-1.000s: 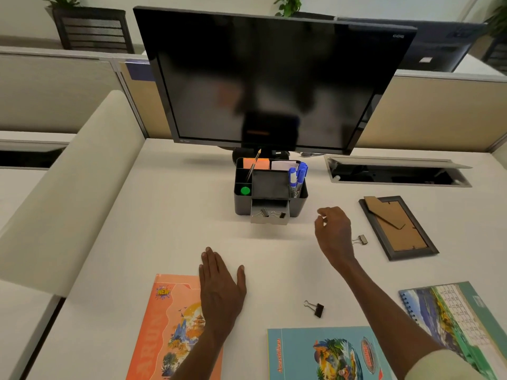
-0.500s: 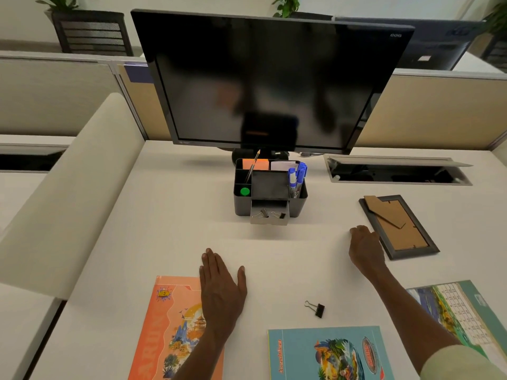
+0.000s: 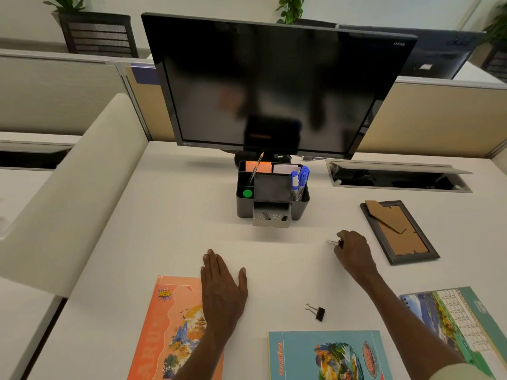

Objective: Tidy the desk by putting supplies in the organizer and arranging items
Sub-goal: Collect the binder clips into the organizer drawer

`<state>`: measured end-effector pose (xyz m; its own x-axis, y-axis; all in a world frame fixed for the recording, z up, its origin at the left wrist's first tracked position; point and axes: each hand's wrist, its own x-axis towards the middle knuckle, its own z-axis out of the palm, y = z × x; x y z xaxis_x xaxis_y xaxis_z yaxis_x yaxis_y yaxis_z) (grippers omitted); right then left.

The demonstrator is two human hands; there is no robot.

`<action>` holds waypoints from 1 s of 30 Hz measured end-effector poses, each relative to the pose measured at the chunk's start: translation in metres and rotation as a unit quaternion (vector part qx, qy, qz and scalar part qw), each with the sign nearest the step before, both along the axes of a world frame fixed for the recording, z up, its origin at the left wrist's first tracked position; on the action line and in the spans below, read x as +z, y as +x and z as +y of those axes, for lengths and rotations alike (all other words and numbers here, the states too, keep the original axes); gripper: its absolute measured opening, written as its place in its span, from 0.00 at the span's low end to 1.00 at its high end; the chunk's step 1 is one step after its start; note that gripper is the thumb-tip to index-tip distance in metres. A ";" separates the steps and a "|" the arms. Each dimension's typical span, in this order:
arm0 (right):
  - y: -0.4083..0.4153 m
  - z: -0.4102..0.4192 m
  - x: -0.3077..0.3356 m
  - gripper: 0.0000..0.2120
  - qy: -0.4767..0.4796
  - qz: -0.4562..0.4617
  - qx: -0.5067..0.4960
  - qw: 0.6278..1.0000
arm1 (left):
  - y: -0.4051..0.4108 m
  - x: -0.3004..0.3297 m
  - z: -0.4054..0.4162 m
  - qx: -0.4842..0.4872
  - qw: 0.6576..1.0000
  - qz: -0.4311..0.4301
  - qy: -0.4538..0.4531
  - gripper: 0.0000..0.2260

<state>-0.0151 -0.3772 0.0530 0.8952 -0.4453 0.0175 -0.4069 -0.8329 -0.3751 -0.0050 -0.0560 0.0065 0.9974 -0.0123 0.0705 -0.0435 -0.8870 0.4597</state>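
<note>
Binder clips: four. Two in the organizer (image 3: 273, 197) drawer (image 3: 271, 219) at the desk's (image 3: 170, 215) rear; one (image 3: 315, 311) loose near its front edge; one (image 3: 335, 243) pinched in right hand (image 3: 354, 252). Left hand (image 3: 222, 289) flat, fingers together.

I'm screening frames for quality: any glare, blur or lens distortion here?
Head view: the dark monitor carries smeared, blurry reflections; wide-angle bending bows the partition and desk edges; the right hand and its binder clip are slightly soft; shadows are faint.
</note>
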 end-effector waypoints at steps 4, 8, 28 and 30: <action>0.016 0.040 0.044 0.12 0.068 -0.085 -0.029 0.994 | 0.000 -0.001 0.000 0.002 1.000 0.001 -0.003 0.34; 0.033 0.076 0.076 0.09 0.070 -0.134 0.005 0.989 | 0.000 -0.001 0.000 0.001 1.000 -0.001 -0.004 0.34; 0.097 0.110 0.081 0.09 0.011 -0.085 0.103 0.991 | 0.000 -0.002 0.000 0.003 1.000 -0.003 0.004 0.34; 0.090 0.108 0.082 0.10 0.025 -0.104 0.097 0.989 | 0.000 -0.002 0.000 0.003 1.000 -0.005 0.005 0.34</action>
<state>0.0746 -0.2687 0.1347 0.9433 -0.2703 0.1928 -0.1506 -0.8659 -0.4770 -0.0052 -0.0565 0.0048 0.9968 -0.0063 0.0797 -0.0416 -0.8921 0.4498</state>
